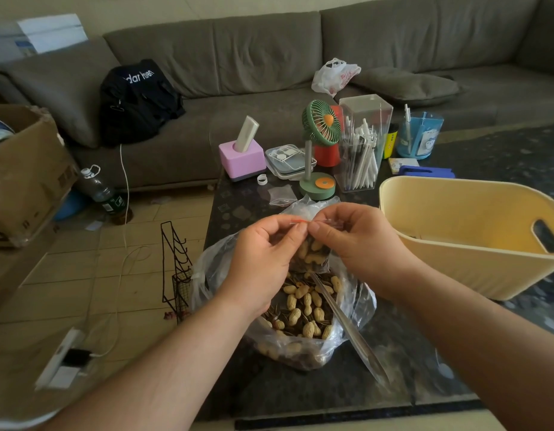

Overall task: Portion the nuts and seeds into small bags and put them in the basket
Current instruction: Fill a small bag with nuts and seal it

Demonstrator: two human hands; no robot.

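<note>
Small bag (311, 255): filled with peanuts, held above the large bag (282, 309) near the bench's left edge.
Hands: left (263, 262) and right (356, 244) pinched on its seal strip.
Basket (465, 234): right side, awaiting.
Risk: seal left partly open; nuts spilled on transfer.

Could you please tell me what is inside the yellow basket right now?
The yellow basket shows mostly bare inner wall, with something dark just above its near rim. Its floor is hidden behind that rim, so I cannot tell whether any bags are inside.
</note>
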